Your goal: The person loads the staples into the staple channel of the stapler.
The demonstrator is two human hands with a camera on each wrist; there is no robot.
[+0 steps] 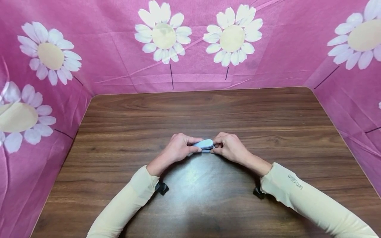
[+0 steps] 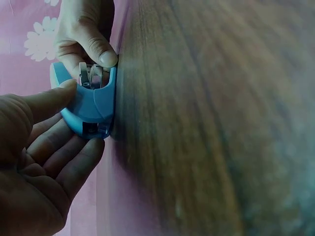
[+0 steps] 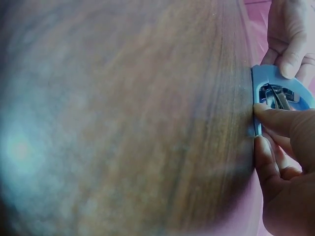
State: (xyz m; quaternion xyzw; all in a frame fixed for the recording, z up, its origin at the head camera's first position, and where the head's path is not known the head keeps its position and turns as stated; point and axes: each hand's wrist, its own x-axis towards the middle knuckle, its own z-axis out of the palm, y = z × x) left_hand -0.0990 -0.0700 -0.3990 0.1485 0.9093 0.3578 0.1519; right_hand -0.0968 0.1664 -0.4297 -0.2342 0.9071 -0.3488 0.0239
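Note:
A small light-blue stapler (image 1: 204, 144) rests on the wooden table between the two hands. My left hand (image 1: 179, 147) grips its left end, thumb on the near side and fingers on the far side. At the other end, my right hand (image 1: 231, 147) pinches the stapler low down between thumb and curled fingers. In the left wrist view the stapler (image 2: 91, 104) shows metal parts inside its open body. The right wrist view shows the right thumb against the lower edge of the stapler (image 3: 276, 73), with shiny metal inside. Part of the base is hidden by fingers.
The brown wood-grain table (image 1: 190, 112) surrounds the hands. A pink cloth (image 1: 110, 53) with white daisies stands along its back and sides. Black straps (image 1: 162, 188) show at both wrists, under cream sleeves (image 1: 128, 198).

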